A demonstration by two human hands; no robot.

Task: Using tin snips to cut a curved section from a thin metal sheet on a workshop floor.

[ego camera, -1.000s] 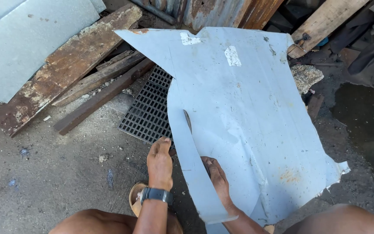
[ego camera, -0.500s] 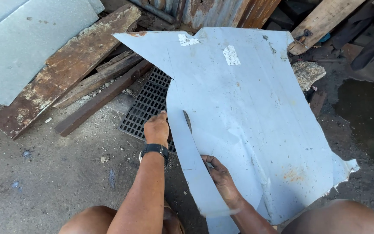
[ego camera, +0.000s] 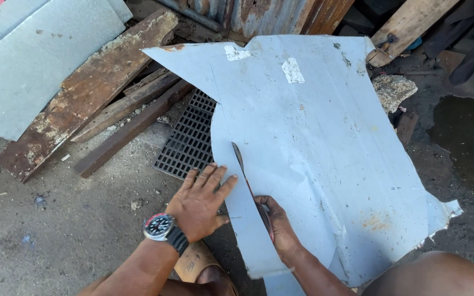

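A large pale blue-grey metal sheet lies on the ground, with a long cut that splits off a narrow strip on its left side. My left hand, a watch on its wrist, rests flat with spread fingers on the strip's left edge. My right hand sits in the cut and grips dark metal snips, whose blade points away from me along the cut. Part of the snips is hidden under the sheet and my fingers.
A black plastic grate lies partly under the sheet. Rusty planks and a grey panel lie at the left, corrugated metal at the back. A stone and a dark wet patch lie at the right. My sandal is below my hands.
My left hand reached forward along the strip's edge, then came back toward me and spread flat on the strip. My right hand with the snips moved slightly forward in the cut.
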